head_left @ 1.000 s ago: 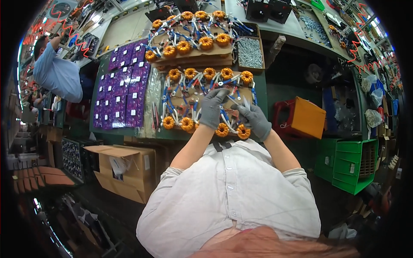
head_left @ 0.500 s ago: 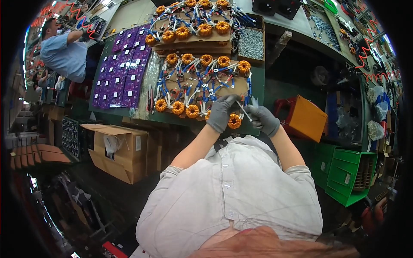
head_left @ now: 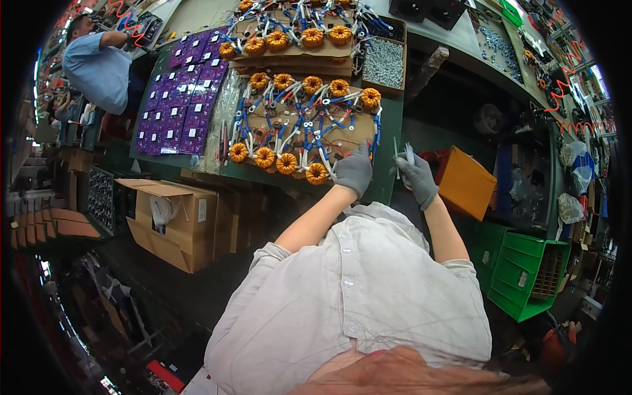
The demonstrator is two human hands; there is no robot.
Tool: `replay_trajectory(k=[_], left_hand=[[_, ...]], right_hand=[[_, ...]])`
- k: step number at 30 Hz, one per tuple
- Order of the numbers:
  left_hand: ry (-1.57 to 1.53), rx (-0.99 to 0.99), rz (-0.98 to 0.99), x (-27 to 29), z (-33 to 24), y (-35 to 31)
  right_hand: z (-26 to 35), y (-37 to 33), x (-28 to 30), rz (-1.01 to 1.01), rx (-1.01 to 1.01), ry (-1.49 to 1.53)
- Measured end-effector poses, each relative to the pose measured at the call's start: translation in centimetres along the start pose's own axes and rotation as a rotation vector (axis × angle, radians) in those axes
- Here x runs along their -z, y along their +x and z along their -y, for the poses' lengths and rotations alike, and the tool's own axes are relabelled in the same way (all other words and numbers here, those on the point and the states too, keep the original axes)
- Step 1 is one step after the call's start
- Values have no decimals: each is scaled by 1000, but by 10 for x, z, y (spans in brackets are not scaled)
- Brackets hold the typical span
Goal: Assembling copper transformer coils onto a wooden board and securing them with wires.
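Observation:
My right hand [head_left: 419,178], in a grey glove, is closed on several thin white strips [head_left: 397,158] that look like cable ties; one stands upright apart from the bunch. My left hand [head_left: 355,170], also gloved in grey, reaches over the right edge of a cardboard sheet [head_left: 270,122]. Its fingers are stretched toward the blue and white wires [head_left: 376,135] there; whether they touch a wire is hidden. Orange-wound ring coils [head_left: 316,173] with blue and white leads lie in two rows on this sheet, one right beside my left wrist.
Farther back lies another cardboard layer with more coils [head_left: 312,37]. Purple circuit boards [head_left: 168,118] cover the table's left part. A box of small metal parts [head_left: 384,62] stands at the back right. Below are an orange bin [head_left: 466,181], green crate [head_left: 520,273] and cardboard box [head_left: 168,227]. Another person [head_left: 99,69] works far left.
My hands have moved apart. The right hand has drawn one white strip away to the right, and the left has shifted right over the wires. The coil below my hands is now out of sight.

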State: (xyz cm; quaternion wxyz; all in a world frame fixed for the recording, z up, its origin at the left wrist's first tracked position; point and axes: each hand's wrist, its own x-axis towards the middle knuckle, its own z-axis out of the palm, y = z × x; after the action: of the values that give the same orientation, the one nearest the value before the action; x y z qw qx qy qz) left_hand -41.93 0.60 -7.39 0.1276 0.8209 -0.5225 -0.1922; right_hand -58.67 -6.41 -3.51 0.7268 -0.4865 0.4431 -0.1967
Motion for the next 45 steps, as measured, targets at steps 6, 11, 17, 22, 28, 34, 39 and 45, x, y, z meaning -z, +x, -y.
replay_trajectory(k=[6, 11, 17, 22, 28, 34, 39, 45], left_hand=[[-584, 161, -126, -16, 2, -14], [-825, 247, -66, -3, -3, -20], [-661, 110, -193, -5, -4, -22], [-672, 113, -181, -10, -3, -20], [-693, 141, -127, -2, -2, -14], [-842, 259, -4, 13, 19, -22], [-448, -114, 24, -42, 42, 12], [-497, 24, 136, -22, 28, 12]], right_hand=[[-9, 20, 7, -98, 193, -238], [0, 34, 13, -78, 164, -335], [6, 49, 9, 27, 167, -352], [11, 62, 3, 118, 70, -494], [-1, 79, -7, 205, 68, -509], [-2, 85, -4, 264, 63, -452], [-13, 83, 0, 214, 163, -393], [-13, 73, -3, 199, 129, -370]])
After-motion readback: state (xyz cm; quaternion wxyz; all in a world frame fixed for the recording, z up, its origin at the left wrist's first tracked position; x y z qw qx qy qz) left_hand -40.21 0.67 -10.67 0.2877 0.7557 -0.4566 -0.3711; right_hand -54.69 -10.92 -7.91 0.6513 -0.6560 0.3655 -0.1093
